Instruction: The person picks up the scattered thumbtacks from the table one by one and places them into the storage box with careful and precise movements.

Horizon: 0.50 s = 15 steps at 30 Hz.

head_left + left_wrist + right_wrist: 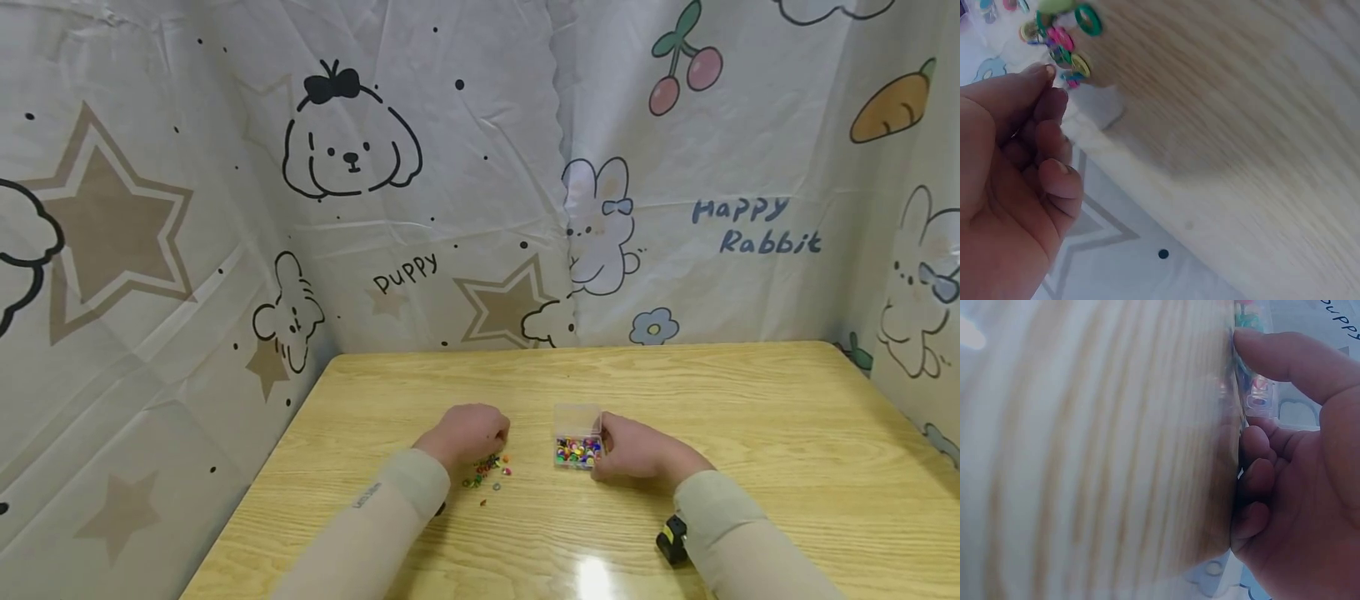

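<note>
My left hand is just above the far side of a loose pile of small colourful beads, fingers curled. In the left wrist view its thumb and index fingertip meet close to several beads, among them a green ring; I cannot tell whether a bead is between them. A small clear plastic box, filled with bright mixed beads, stands with its lid raised at the back. Its right side is gripped between thumb and fingers by my right hand. The right wrist view shows the thumb at the box's edge.
Both hands work over a light wood-grain table. A white cloth printed with cartoon animals and stars hangs behind it and along both sides. A few stray beads lie near the pile. A black device hangs at the right wrist.
</note>
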Each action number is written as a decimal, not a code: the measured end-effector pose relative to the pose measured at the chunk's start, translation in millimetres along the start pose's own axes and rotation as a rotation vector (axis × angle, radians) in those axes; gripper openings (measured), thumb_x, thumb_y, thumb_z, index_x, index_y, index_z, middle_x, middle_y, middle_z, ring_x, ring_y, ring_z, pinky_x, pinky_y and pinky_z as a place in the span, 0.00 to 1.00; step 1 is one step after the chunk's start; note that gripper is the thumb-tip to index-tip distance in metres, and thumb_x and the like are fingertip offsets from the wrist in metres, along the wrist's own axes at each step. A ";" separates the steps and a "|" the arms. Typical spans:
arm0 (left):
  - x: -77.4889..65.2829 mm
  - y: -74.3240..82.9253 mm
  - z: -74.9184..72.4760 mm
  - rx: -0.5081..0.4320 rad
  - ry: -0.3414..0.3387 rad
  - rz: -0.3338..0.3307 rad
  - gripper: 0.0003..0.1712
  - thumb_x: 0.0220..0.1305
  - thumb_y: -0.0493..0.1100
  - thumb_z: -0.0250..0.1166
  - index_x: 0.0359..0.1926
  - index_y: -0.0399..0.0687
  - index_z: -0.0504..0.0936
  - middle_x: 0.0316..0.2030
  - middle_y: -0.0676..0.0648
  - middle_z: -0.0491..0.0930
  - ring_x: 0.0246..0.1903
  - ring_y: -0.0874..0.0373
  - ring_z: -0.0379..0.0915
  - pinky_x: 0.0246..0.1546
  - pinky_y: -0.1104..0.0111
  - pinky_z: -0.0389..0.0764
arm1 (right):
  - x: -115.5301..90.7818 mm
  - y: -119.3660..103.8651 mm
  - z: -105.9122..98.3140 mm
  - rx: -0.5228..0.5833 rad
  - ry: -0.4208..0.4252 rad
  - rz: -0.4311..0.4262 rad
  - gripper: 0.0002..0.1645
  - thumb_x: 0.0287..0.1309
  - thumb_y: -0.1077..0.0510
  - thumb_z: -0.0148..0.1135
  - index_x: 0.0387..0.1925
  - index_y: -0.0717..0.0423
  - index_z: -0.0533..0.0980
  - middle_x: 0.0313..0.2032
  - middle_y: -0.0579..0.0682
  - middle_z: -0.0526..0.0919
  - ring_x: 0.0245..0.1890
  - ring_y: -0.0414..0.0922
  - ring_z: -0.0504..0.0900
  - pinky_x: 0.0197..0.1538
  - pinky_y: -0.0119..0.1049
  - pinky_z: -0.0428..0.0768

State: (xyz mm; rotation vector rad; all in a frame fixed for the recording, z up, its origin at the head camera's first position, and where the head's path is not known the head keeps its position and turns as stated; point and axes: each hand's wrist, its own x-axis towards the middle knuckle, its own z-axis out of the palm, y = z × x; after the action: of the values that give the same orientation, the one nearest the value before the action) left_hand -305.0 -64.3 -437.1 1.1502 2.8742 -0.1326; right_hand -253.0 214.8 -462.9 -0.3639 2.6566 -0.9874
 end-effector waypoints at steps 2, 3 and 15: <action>2.1 4.9 -0.3 -0.005 0.017 0.012 0.11 0.64 0.41 0.59 0.24 0.58 0.74 0.22 0.59 0.70 0.22 0.64 0.64 0.25 0.70 0.70 | 0.1 0.5 -0.1 0.004 0.001 0.005 0.29 0.39 0.55 0.73 0.41 0.55 0.66 0.28 0.51 0.71 0.26 0.44 0.68 0.31 0.40 0.67; 3.4 7.6 -0.4 -0.010 0.026 0.018 0.11 0.64 0.41 0.59 0.24 0.59 0.74 0.22 0.59 0.70 0.22 0.64 0.64 0.24 0.70 0.69 | 0.2 0.6 0.0 0.006 0.003 0.005 0.29 0.39 0.55 0.73 0.41 0.55 0.66 0.28 0.51 0.71 0.26 0.45 0.68 0.31 0.40 0.67; 19.1 49.2 -8.3 0.044 0.109 0.135 0.10 0.68 0.43 0.57 0.27 0.59 0.71 0.21 0.60 0.70 0.20 0.66 0.63 0.21 0.71 0.68 | 0.9 -0.8 0.2 0.005 0.007 0.008 0.28 0.38 0.55 0.73 0.40 0.55 0.67 0.31 0.49 0.73 0.29 0.44 0.69 0.34 0.40 0.68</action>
State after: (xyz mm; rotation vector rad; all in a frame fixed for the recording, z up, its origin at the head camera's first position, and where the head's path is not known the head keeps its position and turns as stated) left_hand -285.0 -15.0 -433.3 1.3963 2.8872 -0.1329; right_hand -253.6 213.8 -462.7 -0.3491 2.6590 -0.9944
